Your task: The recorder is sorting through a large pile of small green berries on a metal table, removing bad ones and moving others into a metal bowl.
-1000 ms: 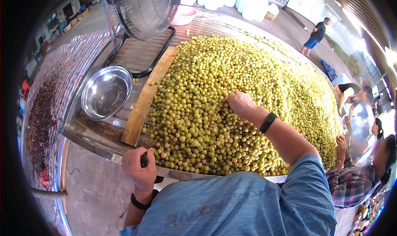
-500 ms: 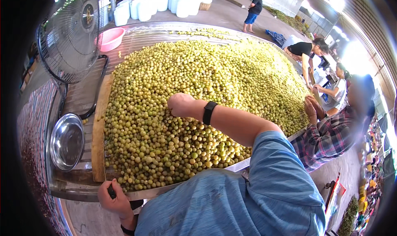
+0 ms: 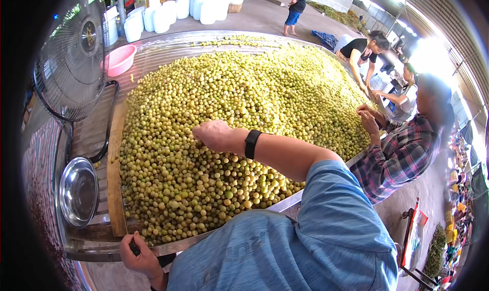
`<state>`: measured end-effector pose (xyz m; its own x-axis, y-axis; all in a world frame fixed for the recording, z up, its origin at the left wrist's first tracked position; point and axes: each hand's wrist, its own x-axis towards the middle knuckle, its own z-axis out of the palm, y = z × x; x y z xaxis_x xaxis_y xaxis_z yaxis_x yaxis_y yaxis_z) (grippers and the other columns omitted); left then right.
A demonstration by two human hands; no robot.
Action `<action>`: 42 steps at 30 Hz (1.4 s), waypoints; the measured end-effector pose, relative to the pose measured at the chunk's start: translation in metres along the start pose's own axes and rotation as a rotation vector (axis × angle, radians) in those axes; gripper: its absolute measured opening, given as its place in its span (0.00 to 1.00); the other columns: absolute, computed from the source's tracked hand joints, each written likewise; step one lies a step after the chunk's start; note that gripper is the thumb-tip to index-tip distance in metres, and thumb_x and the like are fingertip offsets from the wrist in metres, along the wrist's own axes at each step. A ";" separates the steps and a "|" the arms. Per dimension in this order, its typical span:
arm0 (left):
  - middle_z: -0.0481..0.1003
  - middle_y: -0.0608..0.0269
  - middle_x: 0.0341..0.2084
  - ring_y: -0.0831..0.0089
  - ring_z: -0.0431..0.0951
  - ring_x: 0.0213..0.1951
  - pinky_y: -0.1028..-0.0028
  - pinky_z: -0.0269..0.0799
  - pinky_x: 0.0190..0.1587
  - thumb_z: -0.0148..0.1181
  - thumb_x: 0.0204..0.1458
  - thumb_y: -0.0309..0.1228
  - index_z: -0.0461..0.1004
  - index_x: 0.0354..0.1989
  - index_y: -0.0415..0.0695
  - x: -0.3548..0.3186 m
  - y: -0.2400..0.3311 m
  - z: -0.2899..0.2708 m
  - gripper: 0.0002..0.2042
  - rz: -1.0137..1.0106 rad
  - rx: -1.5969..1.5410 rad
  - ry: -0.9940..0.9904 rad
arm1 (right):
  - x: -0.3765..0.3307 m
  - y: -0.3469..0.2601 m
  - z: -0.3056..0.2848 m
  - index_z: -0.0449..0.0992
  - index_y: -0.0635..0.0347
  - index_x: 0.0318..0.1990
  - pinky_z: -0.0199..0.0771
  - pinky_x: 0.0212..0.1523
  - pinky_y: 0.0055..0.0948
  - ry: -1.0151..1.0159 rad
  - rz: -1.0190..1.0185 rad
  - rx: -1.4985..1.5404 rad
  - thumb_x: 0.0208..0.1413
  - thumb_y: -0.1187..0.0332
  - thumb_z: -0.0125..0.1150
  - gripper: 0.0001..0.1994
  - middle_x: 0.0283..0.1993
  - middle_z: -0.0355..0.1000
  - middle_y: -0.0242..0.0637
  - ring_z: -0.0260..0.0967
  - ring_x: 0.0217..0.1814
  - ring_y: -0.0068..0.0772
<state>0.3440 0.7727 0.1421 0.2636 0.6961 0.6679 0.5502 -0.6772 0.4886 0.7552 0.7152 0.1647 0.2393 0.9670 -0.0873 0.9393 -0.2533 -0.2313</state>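
Fruit heap | right hand palm-down, fingers buried, grasp unclear | left hand gripping table rim

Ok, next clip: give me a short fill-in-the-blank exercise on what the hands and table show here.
1. The right hand rests on a heap of small ____ fruits.
2. The left hand grips the table's near ____.
3. The band on the right wrist is ____.
4. Left of the heap lies a shiny, empty metal ____.

Missing words: green; edge; black; bowl
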 end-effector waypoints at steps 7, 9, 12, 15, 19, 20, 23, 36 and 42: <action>0.77 0.58 0.30 0.61 0.77 0.34 0.65 0.72 0.39 0.65 0.55 0.23 0.76 0.34 0.38 0.000 -0.001 0.001 0.04 -0.007 -0.015 0.008 | -0.005 0.005 0.005 0.70 0.60 0.41 0.70 0.23 0.36 -0.043 0.091 0.073 0.66 0.75 0.45 0.05 0.27 0.65 0.39 0.63 0.24 0.34; 0.77 0.57 0.30 0.60 0.77 0.33 0.64 0.71 0.38 0.65 0.55 0.22 0.76 0.34 0.38 -0.001 0.001 -0.002 0.04 -0.022 -0.027 0.000 | -0.019 0.011 0.007 0.74 0.54 0.46 0.75 0.25 0.43 0.047 0.090 0.225 0.62 0.77 0.51 0.09 0.28 0.72 0.43 0.70 0.24 0.43; 0.76 0.55 0.28 0.56 0.76 0.32 0.63 0.69 0.35 0.64 0.54 0.22 0.76 0.33 0.38 0.007 0.012 -0.003 0.03 0.036 -0.030 0.021 | -0.023 0.015 0.003 0.75 0.52 0.41 0.76 0.28 0.42 0.191 0.041 -0.015 0.61 0.76 0.52 0.07 0.29 0.74 0.42 0.74 0.29 0.43; 0.75 0.56 0.26 0.57 0.75 0.30 0.63 0.69 0.35 0.65 0.53 0.21 0.75 0.31 0.39 0.008 0.015 -0.001 0.03 0.022 -0.035 0.036 | -0.026 0.015 0.004 0.80 0.51 0.40 0.77 0.31 0.38 0.412 0.093 0.127 0.58 0.76 0.57 0.08 0.27 0.78 0.39 0.76 0.29 0.41; 0.76 0.56 0.26 0.57 0.75 0.30 0.64 0.69 0.34 0.65 0.52 0.21 0.75 0.32 0.40 0.008 0.015 -0.003 0.04 0.039 -0.039 0.044 | -0.019 0.041 0.015 0.79 0.60 0.37 0.71 0.31 0.25 0.414 0.086 0.753 0.64 0.69 0.60 0.05 0.28 0.73 0.27 0.67 0.28 0.20; 0.76 0.56 0.26 0.57 0.75 0.30 0.64 0.69 0.34 0.65 0.52 0.21 0.75 0.32 0.40 0.008 0.015 -0.004 0.04 0.056 -0.030 0.049 | -0.016 0.039 0.015 0.78 0.62 0.37 0.69 0.29 0.22 0.356 0.116 0.868 0.65 0.70 0.59 0.06 0.28 0.72 0.25 0.66 0.28 0.18; 0.75 0.58 0.25 0.57 0.75 0.29 0.64 0.68 0.33 0.65 0.52 0.22 0.75 0.32 0.40 0.010 0.017 -0.004 0.04 0.084 -0.026 0.062 | -0.024 0.033 -0.007 0.79 0.63 0.42 0.71 0.26 0.21 0.099 0.328 1.199 0.64 0.73 0.58 0.05 0.30 0.76 0.32 0.71 0.27 0.22; 0.75 0.59 0.25 0.59 0.75 0.29 0.64 0.68 0.33 0.66 0.51 0.21 0.75 0.31 0.42 0.011 0.016 -0.001 0.05 0.084 -0.035 0.045 | -0.169 -0.013 -0.080 0.77 0.67 0.37 0.71 0.31 0.21 0.366 0.068 0.918 0.61 0.83 0.54 0.05 0.30 0.74 0.34 0.69 0.29 0.21; 0.76 0.58 0.26 0.63 0.75 0.29 0.68 0.70 0.34 0.64 0.53 0.20 0.75 0.32 0.38 0.009 0.011 -0.006 0.03 0.074 -0.058 -0.024 | -0.321 -0.034 -0.083 0.78 0.71 0.35 0.76 0.33 0.25 0.349 0.158 1.167 0.53 0.89 0.54 0.08 0.33 0.78 0.43 0.75 0.32 0.27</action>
<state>0.3471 0.7702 0.1568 0.3209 0.6489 0.6899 0.4816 -0.7390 0.4711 0.6668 0.4159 0.2812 0.5522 0.8332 0.0291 0.1534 -0.0672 -0.9859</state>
